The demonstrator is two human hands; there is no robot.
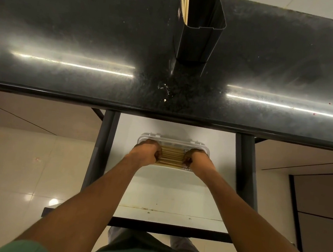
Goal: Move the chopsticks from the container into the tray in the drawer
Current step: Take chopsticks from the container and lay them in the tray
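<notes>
A white tray [173, 140] lies in the open white drawer [175, 189] below the counter. Several pale wooden chopsticks [172, 156] lie side by side across the tray. My left hand [146, 150] covers their left ends and my right hand [196, 158] covers their right ends, both with fingers curled down onto the bundle. Up on the counter stands a tall black container [200, 33], with a few more chopsticks [185, 2] leaning in its left corner.
The black polished countertop [87, 47] overhangs the back of the drawer. Dark metal rails [103, 150] flank the drawer on both sides. The drawer's dark front edge [168, 226] is near my body. Glossy cream floor tiles lie on both sides.
</notes>
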